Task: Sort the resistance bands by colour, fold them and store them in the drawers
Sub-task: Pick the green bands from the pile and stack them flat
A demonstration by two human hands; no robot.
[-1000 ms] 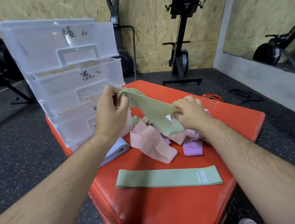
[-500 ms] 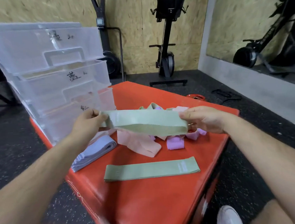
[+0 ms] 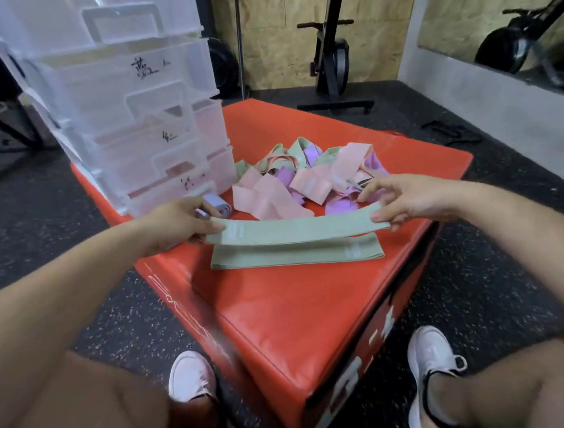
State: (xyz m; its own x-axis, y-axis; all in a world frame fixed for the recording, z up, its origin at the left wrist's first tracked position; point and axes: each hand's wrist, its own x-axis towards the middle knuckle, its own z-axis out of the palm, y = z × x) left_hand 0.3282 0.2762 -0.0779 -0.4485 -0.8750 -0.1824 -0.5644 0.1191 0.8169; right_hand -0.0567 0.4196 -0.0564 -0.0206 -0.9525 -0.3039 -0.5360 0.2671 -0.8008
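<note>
I hold a green resistance band [image 3: 295, 228] stretched flat between both hands, just above a second green band [image 3: 295, 253] that lies on the red padded box [image 3: 282, 315]. My left hand [image 3: 176, 222] pinches its left end and my right hand [image 3: 407, 199] pinches its right end. Behind them a loose pile of pink, purple and green bands [image 3: 308, 178] covers the middle of the box. A folded lilac band [image 3: 214, 207] lies by the foot of the clear plastic drawer unit [image 3: 123, 101], whose drawers carry handwritten labels.
The drawer unit stands on the box's far left corner. Exercise machines [image 3: 332, 51] stand by the wooden back wall, and a mirror [image 3: 508, 17] lines the right wall. Dark rubber flooring surrounds the box. My knees and white shoes [image 3: 192, 376] are at its near edge.
Both hands have pulled the green band straight and lowered it towards me until it hovers just over the green band on the box. The camera has tilted further down.
</note>
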